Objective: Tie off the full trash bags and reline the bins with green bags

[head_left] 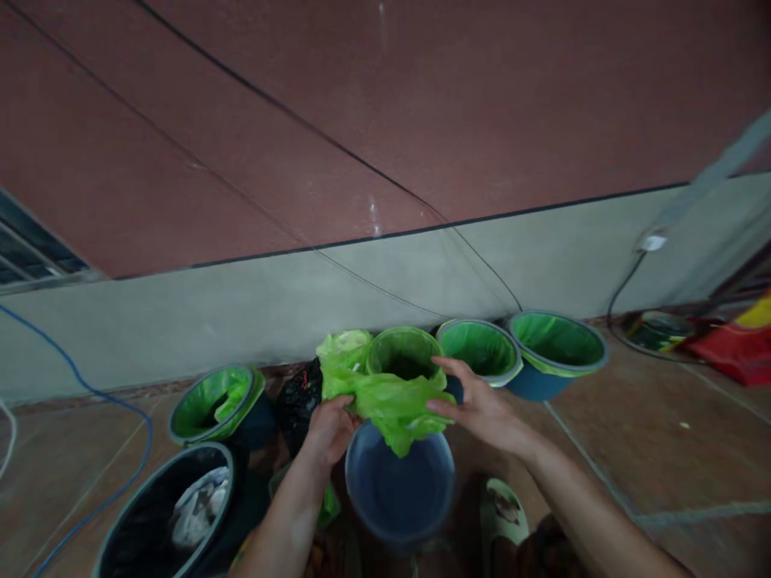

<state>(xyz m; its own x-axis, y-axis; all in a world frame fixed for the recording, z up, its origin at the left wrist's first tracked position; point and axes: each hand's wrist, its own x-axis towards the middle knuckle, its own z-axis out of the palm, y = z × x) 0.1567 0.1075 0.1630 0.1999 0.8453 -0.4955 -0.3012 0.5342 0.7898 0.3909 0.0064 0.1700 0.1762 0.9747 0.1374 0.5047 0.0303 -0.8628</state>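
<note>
Your left hand [331, 429] pinches the left edge of a bright green plastic bag [401, 405]; your right hand [485, 405], thumb and fingers parted, touches its right side. The bag droops over the far side of a blue bucket [398, 490], before a green-lined bucket [405, 343].

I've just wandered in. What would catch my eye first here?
Probably the bright green plastic bag between the left hand and right hand, at the far rim of a bluish bucket. Beyond, green-lined bins stand near the wall. At lower left, a big dark bin holds a pale bundle.
</note>
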